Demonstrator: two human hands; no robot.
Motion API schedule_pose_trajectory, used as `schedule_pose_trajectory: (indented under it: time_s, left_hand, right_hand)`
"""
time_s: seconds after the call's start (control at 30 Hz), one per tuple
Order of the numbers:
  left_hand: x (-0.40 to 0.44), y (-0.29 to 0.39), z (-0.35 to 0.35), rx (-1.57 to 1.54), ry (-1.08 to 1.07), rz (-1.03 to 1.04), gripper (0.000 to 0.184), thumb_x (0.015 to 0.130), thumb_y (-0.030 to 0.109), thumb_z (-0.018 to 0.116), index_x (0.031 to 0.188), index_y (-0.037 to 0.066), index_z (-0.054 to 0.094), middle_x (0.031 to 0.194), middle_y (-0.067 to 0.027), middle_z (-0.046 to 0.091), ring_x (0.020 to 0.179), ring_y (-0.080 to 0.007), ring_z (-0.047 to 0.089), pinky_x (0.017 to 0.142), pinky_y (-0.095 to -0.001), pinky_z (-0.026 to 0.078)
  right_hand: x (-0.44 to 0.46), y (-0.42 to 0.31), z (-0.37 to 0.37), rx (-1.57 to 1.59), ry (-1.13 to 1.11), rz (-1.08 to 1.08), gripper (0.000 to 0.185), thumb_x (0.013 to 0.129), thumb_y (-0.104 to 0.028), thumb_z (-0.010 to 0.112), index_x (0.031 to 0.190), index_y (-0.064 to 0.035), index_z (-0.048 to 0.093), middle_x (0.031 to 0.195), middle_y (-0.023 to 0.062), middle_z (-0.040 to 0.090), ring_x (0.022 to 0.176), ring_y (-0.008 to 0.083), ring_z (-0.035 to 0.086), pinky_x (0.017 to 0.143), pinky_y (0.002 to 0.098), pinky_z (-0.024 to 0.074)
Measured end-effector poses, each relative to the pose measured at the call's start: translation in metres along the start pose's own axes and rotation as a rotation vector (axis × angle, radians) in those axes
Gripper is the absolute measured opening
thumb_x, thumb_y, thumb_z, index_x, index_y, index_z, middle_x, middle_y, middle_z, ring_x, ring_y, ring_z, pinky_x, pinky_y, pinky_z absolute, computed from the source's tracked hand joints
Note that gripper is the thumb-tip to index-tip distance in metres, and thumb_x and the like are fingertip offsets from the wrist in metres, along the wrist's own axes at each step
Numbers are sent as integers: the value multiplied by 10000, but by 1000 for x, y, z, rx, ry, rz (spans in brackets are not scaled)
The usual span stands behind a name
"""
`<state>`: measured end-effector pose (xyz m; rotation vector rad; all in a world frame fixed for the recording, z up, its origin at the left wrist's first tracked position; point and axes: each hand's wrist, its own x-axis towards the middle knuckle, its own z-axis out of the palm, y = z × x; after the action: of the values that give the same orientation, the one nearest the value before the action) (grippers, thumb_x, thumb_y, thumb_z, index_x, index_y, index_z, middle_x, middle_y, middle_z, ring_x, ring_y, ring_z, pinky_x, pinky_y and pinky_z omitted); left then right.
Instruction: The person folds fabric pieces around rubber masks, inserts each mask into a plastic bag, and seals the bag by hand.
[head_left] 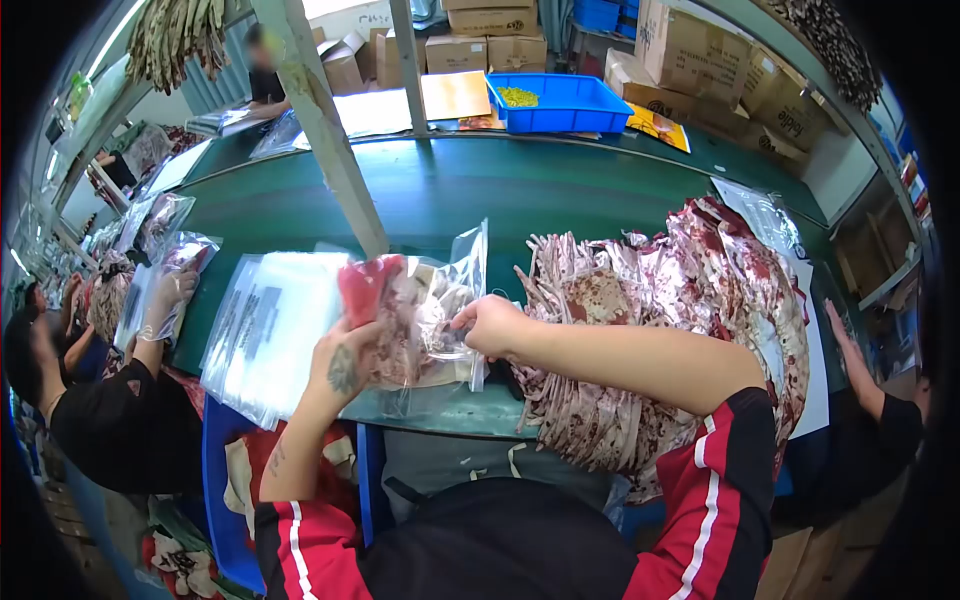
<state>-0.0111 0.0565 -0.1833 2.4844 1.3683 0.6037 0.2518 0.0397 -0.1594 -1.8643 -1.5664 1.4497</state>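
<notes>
My left hand [345, 362] is closed round one end of a folded fabric item [398, 345], beige and blotched, with a bright red part on top. Most of that item lies within a clear plastic bag [470, 268], whose opening flap stands up at the right. My right hand [490, 326] pinches the bag near this side, fingers pressed together. Close by on the left lies a stack of clear plastic bags [270, 330] with printed text. At my right, under my forearm, is a big pile of red-spattered, fringed fabric pieces [600, 300].
A green work surface [440, 190] runs across, with a pale post [330, 130] rising from it. Behind stands a blue tray [565, 105] with yellow-green bits. Below left is a blue bin [225, 480] of fabric. Co-workers sit on both sides; cardboard boxes [700, 60] are stacked behind.
</notes>
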Motion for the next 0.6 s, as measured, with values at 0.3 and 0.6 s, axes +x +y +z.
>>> schedule_pose_trajectory:
  time_s: [0.3, 0.6]
  left_hand:
    - [152, 35, 56, 150, 40, 160, 226, 818, 139, 643, 1010, 168, 756, 974, -97, 655, 785, -326, 649, 702, -389, 517]
    - [289, -40, 143, 332, 439, -1, 395, 804, 172, 675, 1196, 204, 646, 1451, -191, 375, 1255, -458, 426, 978, -598, 374]
  right_hand:
    - [54, -11, -92, -24, 177, -4, 396, 796, 67, 457, 1052, -3, 752, 807, 112, 678, 476, 173, 531, 419, 275, 494]
    - [171, 74, -167, -480, 331, 31, 328, 807, -7, 522, 1044, 13, 747, 894, 151, 718, 644, 260, 635, 599, 387, 552]
